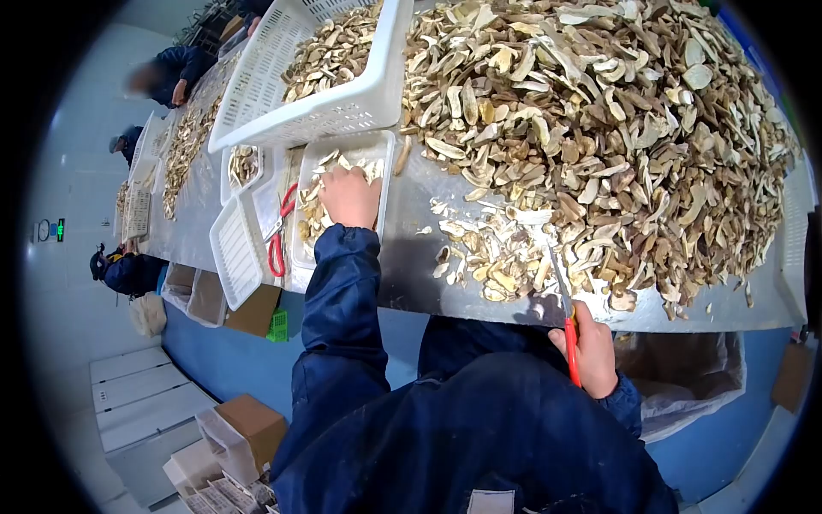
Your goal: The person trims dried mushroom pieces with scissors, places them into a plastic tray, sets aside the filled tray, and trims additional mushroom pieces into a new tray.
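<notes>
Mushroom slices [616,146], curled and leathery, heap across the metal tabletop [411,265], upper right on my head feed. Lower, right of centre, I see the right hand [597,353] clasping a red-handled metal tool [571,343]; the left hand [349,199] dips into a white plastic tray [388,167], grip hidden.

This is a food-processing workroom, shown by heaped brown-and-cream mushroom slices [599,137], a long grey metal table [409,261] and dark-blue-clothed co-workers [181,65].

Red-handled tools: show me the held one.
The bladed tool in the right hand; the red-handled scissors lie unheld beside the white tray.
</notes>
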`<control>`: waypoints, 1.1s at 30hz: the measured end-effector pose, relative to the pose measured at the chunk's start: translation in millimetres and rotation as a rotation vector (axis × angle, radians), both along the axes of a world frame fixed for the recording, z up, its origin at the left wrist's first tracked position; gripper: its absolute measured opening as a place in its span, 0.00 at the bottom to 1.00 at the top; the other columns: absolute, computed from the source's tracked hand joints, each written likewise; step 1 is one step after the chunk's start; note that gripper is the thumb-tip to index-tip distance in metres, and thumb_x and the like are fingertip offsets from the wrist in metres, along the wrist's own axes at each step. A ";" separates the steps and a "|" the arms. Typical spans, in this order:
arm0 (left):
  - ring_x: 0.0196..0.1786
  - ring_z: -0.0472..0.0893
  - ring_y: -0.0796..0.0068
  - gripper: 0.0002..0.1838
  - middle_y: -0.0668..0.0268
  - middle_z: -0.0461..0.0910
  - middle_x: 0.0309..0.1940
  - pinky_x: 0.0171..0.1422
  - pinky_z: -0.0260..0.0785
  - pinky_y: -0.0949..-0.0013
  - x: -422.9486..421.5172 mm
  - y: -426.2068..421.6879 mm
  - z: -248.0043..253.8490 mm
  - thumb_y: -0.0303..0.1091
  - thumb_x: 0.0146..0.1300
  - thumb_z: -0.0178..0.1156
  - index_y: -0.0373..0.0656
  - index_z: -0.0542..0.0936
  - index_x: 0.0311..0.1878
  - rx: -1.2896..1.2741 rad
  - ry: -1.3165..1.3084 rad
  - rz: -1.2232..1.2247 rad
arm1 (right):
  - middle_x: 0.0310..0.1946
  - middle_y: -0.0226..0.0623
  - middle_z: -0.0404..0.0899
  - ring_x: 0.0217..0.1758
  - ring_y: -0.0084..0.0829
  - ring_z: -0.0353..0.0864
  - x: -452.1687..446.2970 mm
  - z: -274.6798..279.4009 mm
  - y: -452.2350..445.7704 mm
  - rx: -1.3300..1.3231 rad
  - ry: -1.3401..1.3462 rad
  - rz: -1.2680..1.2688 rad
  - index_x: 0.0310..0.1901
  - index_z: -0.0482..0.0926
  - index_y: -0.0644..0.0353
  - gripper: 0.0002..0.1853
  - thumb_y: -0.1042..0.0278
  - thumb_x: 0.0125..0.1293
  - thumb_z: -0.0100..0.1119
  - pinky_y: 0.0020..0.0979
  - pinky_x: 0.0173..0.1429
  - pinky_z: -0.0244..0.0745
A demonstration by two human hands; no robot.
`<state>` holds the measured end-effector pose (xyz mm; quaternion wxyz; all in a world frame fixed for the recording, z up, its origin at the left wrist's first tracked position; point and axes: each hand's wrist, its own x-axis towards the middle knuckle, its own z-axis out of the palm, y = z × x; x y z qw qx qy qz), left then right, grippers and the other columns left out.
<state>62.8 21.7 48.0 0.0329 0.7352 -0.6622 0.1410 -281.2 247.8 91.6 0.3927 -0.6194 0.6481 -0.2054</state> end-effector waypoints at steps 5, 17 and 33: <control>0.50 0.74 0.54 0.14 0.56 0.79 0.40 0.53 0.66 0.52 7.5 -0.8 -8.3 0.39 0.49 0.66 0.40 0.85 0.35 -0.006 0.221 -0.012 | 0.20 0.48 0.76 0.25 0.51 0.79 2.4 0.4 -2.1 0.005 -0.026 -0.006 0.50 0.70 0.66 0.26 0.54 0.61 0.65 0.42 0.30 0.71; 0.22 0.70 0.87 0.10 0.70 0.77 0.25 0.24 0.57 0.82 -94.6 82.1 59.8 0.32 0.68 0.56 0.38 0.76 0.47 0.700 1.762 -0.290 | 0.35 0.52 0.76 0.40 0.54 0.77 12.9 7.4 -14.0 -0.102 -0.092 0.079 0.57 0.67 0.65 0.34 0.53 0.56 0.69 0.44 0.44 0.71; 0.23 0.71 0.86 0.11 0.73 0.77 0.23 0.29 0.63 0.79 -97.1 98.7 48.7 0.35 0.66 0.60 0.34 0.82 0.41 1.137 1.469 -0.414 | 0.27 0.56 0.77 0.34 0.56 0.78 24.7 -0.4 -9.6 -0.007 -0.019 0.182 0.53 0.67 0.67 0.32 0.47 0.60 0.64 0.49 0.38 0.70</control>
